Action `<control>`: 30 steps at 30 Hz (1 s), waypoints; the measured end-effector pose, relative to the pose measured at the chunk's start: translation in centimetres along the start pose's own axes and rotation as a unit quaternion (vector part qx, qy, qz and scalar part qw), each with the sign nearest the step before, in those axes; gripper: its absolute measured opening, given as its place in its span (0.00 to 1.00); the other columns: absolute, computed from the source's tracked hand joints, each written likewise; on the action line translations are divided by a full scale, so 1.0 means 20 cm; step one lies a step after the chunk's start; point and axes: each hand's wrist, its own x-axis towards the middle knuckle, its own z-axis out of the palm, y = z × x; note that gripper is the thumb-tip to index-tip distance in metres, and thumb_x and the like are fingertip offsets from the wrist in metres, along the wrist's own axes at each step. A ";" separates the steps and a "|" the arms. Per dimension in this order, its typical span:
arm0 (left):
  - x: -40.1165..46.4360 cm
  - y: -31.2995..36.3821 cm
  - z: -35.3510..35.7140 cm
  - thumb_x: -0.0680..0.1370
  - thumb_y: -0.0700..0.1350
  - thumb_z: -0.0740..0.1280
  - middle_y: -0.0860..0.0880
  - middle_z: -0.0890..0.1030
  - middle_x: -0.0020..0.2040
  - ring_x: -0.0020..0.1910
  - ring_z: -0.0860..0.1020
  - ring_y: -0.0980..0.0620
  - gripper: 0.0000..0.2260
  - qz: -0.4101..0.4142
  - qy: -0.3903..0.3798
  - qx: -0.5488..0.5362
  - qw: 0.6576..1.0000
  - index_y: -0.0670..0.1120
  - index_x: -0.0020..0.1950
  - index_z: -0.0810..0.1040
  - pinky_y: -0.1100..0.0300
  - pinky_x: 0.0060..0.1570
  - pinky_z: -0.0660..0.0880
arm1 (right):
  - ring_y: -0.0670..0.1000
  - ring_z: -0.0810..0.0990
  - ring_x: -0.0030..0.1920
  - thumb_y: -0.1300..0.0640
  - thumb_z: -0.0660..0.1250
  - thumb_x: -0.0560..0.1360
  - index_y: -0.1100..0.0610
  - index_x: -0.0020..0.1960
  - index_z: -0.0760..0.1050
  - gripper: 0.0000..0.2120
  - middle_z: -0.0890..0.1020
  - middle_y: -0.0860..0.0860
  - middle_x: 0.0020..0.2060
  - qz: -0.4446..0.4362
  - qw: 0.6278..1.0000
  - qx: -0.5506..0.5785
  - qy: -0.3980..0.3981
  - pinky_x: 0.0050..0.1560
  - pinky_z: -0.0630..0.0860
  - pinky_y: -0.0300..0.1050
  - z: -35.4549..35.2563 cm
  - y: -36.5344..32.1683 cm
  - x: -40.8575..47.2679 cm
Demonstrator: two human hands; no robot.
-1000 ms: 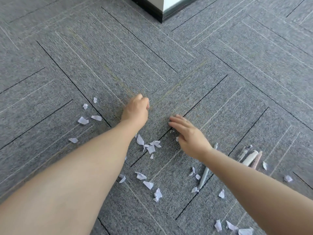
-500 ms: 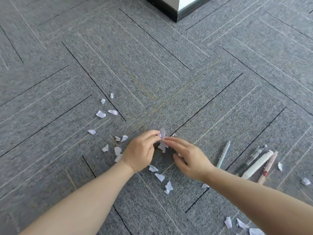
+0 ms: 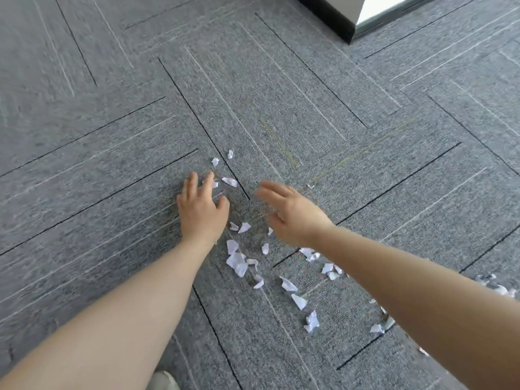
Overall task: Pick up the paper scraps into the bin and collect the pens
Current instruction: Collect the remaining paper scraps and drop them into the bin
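Note:
Several small white paper scraps (image 3: 237, 263) lie scattered on the grey carpet between and below my hands. A few more scraps (image 3: 229, 181) lie just beyond my left fingertips. My left hand (image 3: 201, 209) rests palm down on the carpet with fingers spread, touching a scrap near its fingertips. My right hand (image 3: 292, 215) hovers open to its right, blurred by motion, holding nothing. The pens are hidden behind my right forearm. No bin is in view.
A wall corner with a dark baseboard (image 3: 337, 26) stands at the top right. Grey carpet tiles (image 3: 112, 136) stretch out on the left and far side. More scraps (image 3: 498, 288) lie at the right edge past my forearm.
Half a second ago both hands pinched a scrap together. They have since parted and opened; the left has reached to the far-left scraps. The view has shifted left, hiding the pens.

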 end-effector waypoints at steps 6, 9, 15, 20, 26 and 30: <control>-0.04 -0.02 0.02 0.78 0.40 0.60 0.49 0.56 0.77 0.76 0.48 0.51 0.22 -0.001 0.025 -0.137 0.990 0.49 0.71 0.64 0.46 0.75 0.48 | 0.52 0.45 0.79 0.64 0.56 0.75 0.48 0.79 0.50 0.35 0.48 0.47 0.79 0.072 0.992 -0.041 -0.091 0.75 0.57 0.60 0.04 -0.09 0.57; -0.04 -0.04 0.02 0.77 0.36 0.58 0.51 0.56 0.77 0.76 0.49 0.53 0.24 -0.009 0.030 -0.199 0.979 0.51 0.72 0.61 0.47 0.75 0.50 | 0.50 0.42 0.78 0.68 0.55 0.74 0.47 0.79 0.48 0.38 0.46 0.45 0.79 0.067 0.990 -0.052 -0.111 0.76 0.53 0.57 0.06 -0.15 0.69; -0.03 -0.06 0.00 0.77 0.32 0.56 0.52 0.56 0.77 0.76 0.48 0.55 0.27 -0.002 0.009 -0.228 0.974 0.49 0.75 0.60 0.50 0.75 0.49 | 0.51 0.51 0.78 0.69 0.56 0.76 0.53 0.77 0.59 0.31 0.55 0.46 0.78 0.005 0.989 -0.090 -0.118 0.75 0.58 0.53 0.09 -0.17 0.71; -0.09 0.02 0.01 0.78 0.32 0.55 0.52 0.64 0.74 0.75 0.53 0.55 0.22 0.039 -0.005 -0.242 0.969 0.48 0.70 0.70 0.52 0.75 0.49 | 0.53 0.83 0.54 0.69 0.57 0.75 0.55 0.61 0.79 0.21 0.79 0.50 0.63 -0.095 0.991 -0.075 -0.053 0.47 0.83 0.46 0.08 -0.05 0.38; -0.39 0.15 0.04 0.79 0.34 0.55 0.49 0.78 0.62 0.63 0.72 0.58 0.17 0.147 -0.056 -0.295 0.943 0.45 0.60 0.78 0.55 0.69 0.66 | 0.52 0.83 0.41 0.65 0.50 0.73 0.59 0.40 0.79 0.18 0.82 0.51 0.40 -0.115 0.991 -0.002 0.063 0.33 0.81 0.45 -0.02 0.04 -0.02; -0.34 0.10 0.03 0.80 0.40 0.53 0.51 0.73 0.68 0.71 0.65 0.54 0.17 0.137 0.009 -0.245 0.960 0.47 0.64 0.75 0.58 0.72 0.56 | 0.54 0.73 0.67 0.67 0.53 0.74 0.56 0.58 0.78 0.19 0.77 0.51 0.63 0.056 0.990 -0.008 0.130 0.64 0.74 0.58 -0.05 0.18 -0.03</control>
